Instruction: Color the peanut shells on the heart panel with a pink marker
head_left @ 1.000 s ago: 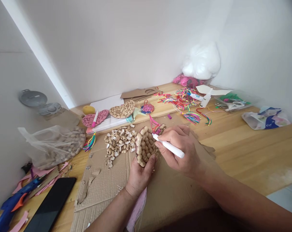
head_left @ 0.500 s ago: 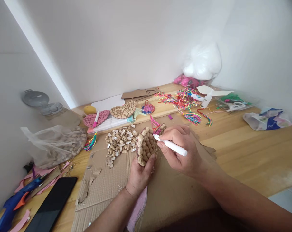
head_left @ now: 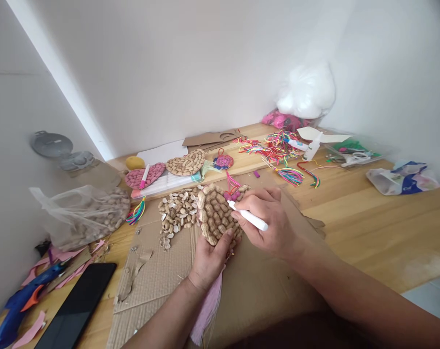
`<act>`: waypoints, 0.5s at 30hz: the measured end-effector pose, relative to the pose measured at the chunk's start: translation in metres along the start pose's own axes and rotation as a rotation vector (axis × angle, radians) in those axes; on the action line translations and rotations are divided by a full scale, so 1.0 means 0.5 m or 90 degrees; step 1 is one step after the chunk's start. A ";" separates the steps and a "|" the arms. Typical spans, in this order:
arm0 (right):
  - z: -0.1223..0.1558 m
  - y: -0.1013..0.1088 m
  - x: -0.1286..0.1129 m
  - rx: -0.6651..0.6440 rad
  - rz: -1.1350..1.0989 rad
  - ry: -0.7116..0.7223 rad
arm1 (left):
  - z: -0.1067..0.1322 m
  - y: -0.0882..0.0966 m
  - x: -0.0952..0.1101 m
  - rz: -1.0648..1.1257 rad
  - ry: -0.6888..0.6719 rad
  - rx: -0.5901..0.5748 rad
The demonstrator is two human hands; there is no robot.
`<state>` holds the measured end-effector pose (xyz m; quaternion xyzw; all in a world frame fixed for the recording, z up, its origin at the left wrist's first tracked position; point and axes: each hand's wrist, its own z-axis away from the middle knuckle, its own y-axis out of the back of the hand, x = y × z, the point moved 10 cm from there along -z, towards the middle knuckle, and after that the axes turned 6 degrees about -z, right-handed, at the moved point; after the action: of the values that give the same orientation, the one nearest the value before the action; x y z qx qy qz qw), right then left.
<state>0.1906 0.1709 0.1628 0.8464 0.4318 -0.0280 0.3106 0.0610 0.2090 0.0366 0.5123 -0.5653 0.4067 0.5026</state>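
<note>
At your far left, a blue glue gun point(head_left: 16, 305), cut off by the frame, lies beside a black phone point(head_left: 77, 303). Behind them slumps a plastic bag of peanuts point(head_left: 89, 215). Loose shells point(head_left: 178, 211) crowd just beside the shell-covered piece point(head_left: 216, 215), which your left hand point(head_left: 208, 257) grips from below over the cardboard point(head_left: 161, 276). Your right hand point(head_left: 267, 223) is closed around a white marker point(head_left: 247, 216), its tip at the piece's right edge. Your left wrist half hides a pink tassel point(head_left: 207, 310).
</note>
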 end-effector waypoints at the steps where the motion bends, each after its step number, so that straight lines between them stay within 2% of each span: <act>1: 0.001 -0.004 0.001 -0.004 0.007 -0.001 | 0.000 0.000 -0.001 0.007 0.004 0.002; 9: 0.008 -0.013 -0.002 0.000 0.017 0.023 | -0.002 -0.002 -0.007 -0.014 -0.021 -0.014; 15: 0.009 -0.024 0.004 -0.013 0.023 0.014 | -0.004 -0.001 -0.010 0.030 0.002 -0.007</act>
<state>0.1837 0.1750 0.1526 0.8512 0.4198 -0.0083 0.3149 0.0617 0.2119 0.0320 0.4954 -0.5785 0.4161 0.4969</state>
